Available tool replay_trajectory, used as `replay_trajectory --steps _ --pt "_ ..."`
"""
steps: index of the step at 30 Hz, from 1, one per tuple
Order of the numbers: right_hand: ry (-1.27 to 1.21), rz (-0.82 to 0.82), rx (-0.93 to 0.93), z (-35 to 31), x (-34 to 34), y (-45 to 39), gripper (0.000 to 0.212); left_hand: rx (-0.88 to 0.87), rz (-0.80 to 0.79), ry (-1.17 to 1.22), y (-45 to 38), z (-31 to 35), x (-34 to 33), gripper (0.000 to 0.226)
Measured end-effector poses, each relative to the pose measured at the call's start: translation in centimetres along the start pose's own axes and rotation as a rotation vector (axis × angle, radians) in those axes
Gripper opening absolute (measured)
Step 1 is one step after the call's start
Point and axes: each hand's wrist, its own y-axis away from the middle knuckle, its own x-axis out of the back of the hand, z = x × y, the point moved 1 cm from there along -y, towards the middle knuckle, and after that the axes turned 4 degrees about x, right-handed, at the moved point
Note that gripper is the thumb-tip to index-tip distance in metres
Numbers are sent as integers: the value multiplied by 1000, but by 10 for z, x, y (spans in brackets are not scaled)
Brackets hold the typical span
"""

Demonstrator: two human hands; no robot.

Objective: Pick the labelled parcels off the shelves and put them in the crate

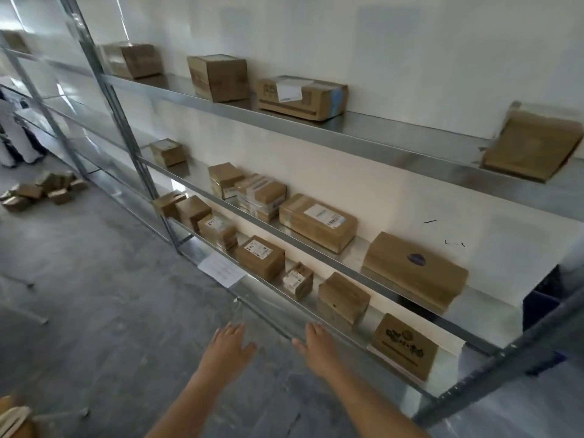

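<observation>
Brown cardboard parcels stand on three metal shelves along a white wall. On the lowest shelf (335,327) sit a labelled box (260,257), a small labelled box (298,280) and a plain box (343,298). On the middle shelf lies a long labelled parcel (317,222). The top shelf carries a labelled flat box (301,97). My left hand (228,344) and my right hand (317,343) reach forward with straight fingers, both empty, just in front of the lowest shelf's edge. No crate is plainly in view.
A grey upright post (126,128) divides the shelving. A white sheet (221,268) hangs on the lowest shelf's front. A heap of small boxes (44,189) lies on the grey floor at left. A dark blue thing (543,298) shows behind the shelves at right.
</observation>
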Motion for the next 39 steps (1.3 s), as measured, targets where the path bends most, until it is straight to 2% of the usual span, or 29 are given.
replay_trajectory --steps 7,16,22,28,33,39 --pt "-128 -6 76 -47 34 -106 67 110 27 17 -84 -32 35 58" --pt "-170 -81 183 -130 58 -221 62 257 23 32 -165 -96 79 63" --pt "-286 -80 129 -176 52 -297 67 255 -24 39 -222 -148 98 63" --pt "-322 3 47 -224 63 -369 67 232 -43 -22 -293 -205 148 63" --pt "-416 65 69 -261 76 -421 66 218 -50 102 -364 -219 187 60" --pt "-633 205 36 -286 100 -497 61 222 -22 323 -448 -202 220 56"
